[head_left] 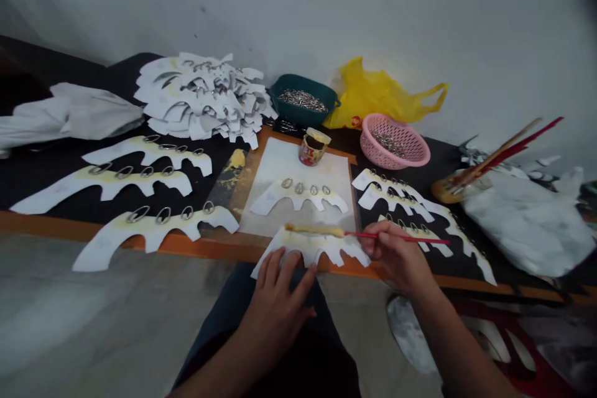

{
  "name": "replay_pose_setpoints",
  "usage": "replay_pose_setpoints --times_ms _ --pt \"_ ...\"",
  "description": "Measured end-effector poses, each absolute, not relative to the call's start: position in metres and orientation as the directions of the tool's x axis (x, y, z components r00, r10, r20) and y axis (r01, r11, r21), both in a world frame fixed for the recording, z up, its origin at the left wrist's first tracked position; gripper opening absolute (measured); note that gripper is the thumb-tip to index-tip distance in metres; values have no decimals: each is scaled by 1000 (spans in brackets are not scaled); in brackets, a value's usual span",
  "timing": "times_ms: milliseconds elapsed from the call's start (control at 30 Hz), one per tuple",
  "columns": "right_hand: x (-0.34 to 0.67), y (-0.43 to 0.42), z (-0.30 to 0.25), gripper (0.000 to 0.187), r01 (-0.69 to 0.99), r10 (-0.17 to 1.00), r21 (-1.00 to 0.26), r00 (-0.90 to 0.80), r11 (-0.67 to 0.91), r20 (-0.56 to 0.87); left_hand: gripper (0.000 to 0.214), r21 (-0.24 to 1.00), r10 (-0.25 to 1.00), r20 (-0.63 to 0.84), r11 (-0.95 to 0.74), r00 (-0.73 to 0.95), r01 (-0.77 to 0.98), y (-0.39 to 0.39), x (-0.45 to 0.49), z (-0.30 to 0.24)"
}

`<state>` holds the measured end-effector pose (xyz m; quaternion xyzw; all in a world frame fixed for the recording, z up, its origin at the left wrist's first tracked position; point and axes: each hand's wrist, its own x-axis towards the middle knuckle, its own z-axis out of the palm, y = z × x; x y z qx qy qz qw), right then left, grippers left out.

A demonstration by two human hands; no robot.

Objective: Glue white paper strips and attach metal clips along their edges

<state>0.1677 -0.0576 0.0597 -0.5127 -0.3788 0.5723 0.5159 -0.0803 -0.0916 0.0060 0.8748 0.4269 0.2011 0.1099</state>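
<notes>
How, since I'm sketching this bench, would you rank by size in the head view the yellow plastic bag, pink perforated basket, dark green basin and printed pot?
Largest to smallest:
1. Yellow plastic bag
2. Pink perforated basket and dark green basin: too alike to rank
3. Printed pot

In the lower centre of the frame, my left hand [282,292] rests with spread fingers on a white cutout [308,249] at the front of the bench [181,246]. My right hand [396,255], right of centre, pinches a red stick [359,234], its yellowish end along the cutout's upper edge. Just above lies another cutout [275,198] bearing four metal rings, with an open tin [312,152] behind it. Stacked cutouts [163,99] fill the upper left; a pink basket [417,154] sits right of centre.
</notes>
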Motion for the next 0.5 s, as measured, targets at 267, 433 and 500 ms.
replay_pose_setpoints --times_ms 267,433,500 --pt "160 -57 57 10 -17 981 -981 28 -194 -194 73 363 785 168 -611 596 703 -94 -83 13" --pt "162 -58 61 11 -18 977 -978 35 -210 -210 74 368 786 141 -606 601 705 -94 -83 14" --pt "162 -57 61 11 -26 980 -980 36 -195 -196 76 360 786 136 -607 604 709 -95 -83 14"
